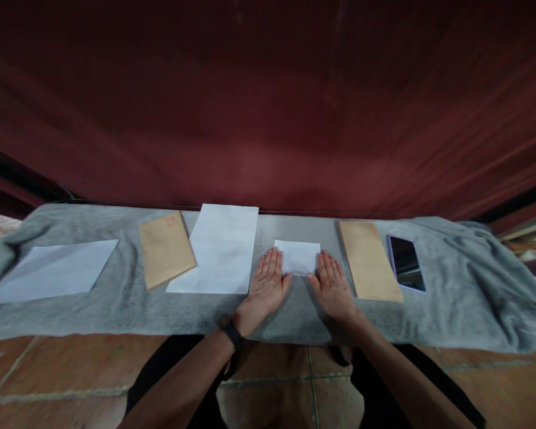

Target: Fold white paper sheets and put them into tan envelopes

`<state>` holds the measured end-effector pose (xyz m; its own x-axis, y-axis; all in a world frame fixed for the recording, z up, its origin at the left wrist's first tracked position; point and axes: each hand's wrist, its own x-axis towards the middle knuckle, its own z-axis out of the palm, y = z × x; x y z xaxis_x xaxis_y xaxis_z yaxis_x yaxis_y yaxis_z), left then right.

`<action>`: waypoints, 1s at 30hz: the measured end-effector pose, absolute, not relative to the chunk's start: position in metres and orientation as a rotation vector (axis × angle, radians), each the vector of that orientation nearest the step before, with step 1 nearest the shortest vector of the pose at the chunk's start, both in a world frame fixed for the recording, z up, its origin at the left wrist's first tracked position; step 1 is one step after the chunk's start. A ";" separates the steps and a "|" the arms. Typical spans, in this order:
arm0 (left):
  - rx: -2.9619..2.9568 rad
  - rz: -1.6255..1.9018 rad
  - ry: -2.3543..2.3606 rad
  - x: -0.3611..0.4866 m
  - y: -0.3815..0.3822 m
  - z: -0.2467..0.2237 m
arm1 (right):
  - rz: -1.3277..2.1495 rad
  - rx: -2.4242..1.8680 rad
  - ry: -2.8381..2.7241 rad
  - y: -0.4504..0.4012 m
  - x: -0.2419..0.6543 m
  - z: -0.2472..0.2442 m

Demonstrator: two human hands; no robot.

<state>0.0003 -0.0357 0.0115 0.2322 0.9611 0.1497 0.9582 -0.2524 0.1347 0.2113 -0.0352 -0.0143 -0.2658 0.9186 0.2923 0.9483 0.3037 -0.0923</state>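
A small folded white paper (300,256) lies flat on the grey cloth between my hands. My left hand (268,280) rests flat on its left edge, fingers stretched out away from me. Over the right edge lies my right hand (333,282), also flat, with the thumb pointing inward. Both thumbs sit near the paper's front edge. Left of my left hand is a large white sheet (226,250), and a brown envelope (166,249) overlaps its left side. To the right of my right hand lies a stack of brown envelopes (370,260).
A phone (407,262) with a dark screen lies beyond the brown stack. Another white sheet (53,269) rests at the far left. The grey cloth (129,316) covers a long narrow surface, with a dark red wall (268,119) behind it and floor tiles (71,369) in front.
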 end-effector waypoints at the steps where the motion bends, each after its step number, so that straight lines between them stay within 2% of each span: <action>1: 2.444 0.305 1.935 0.000 -0.035 0.012 | -0.146 -1.694 -2.276 -0.036 0.212 -0.014; 6: 2.425 0.346 2.010 0.002 -0.028 0.018 | -0.084 -1.746 -2.191 -0.030 0.208 -0.007; 11: 2.556 0.467 1.771 0.017 -0.011 0.019 | 0.120 -1.667 -2.184 -0.010 0.185 0.010; 15: 2.622 0.388 1.664 0.028 -0.001 0.009 | 0.213 -1.563 -2.228 -0.001 0.162 0.011; 30: 2.449 0.299 1.921 0.013 0.004 0.003 | -0.149 -1.672 -2.219 -0.003 0.170 -0.010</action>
